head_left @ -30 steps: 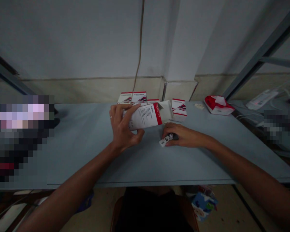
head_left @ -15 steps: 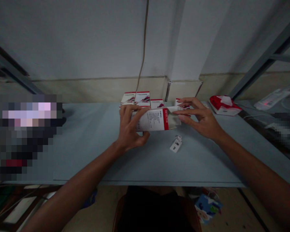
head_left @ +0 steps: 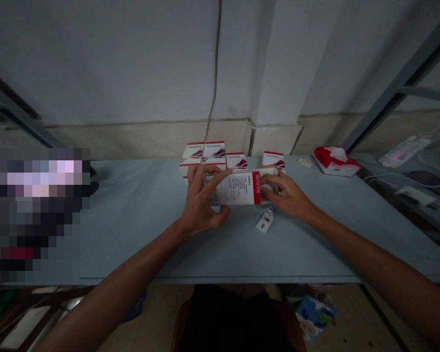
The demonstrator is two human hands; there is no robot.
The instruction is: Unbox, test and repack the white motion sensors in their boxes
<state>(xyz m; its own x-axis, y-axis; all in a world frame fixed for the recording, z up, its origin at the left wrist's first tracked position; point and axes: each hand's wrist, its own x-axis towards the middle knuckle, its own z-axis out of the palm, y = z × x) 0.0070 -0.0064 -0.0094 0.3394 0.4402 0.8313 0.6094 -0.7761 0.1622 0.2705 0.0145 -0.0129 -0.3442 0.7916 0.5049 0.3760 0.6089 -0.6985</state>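
A white and red cardboard box [head_left: 238, 189] printed "DETECTOR" lies on its side above the table, raised a little toward me. My left hand [head_left: 203, 200] is closed around its left part, fingers over the top and thumb below. At its right end, my right hand [head_left: 284, 193] has its fingers curled on the end flaps; the fingertips are partly hidden there. Just below the box, a small white plug-like device [head_left: 265, 220] with dark slots lies on the table, touched by neither hand.
Similar boxes [head_left: 214, 152] stand along the wall, with another one [head_left: 273, 159] farther right. Beyond are a small pale piece [head_left: 305, 162], a red and white tissue pack [head_left: 336, 160] and a white power strip [head_left: 405, 150] with cables. The table's front edge [head_left: 220, 280] runs near my lap.
My right hand has moved left and slightly down, closing its fingers at the box's right end, where the flaps stood out before. My left hand keeps its hold on the box.
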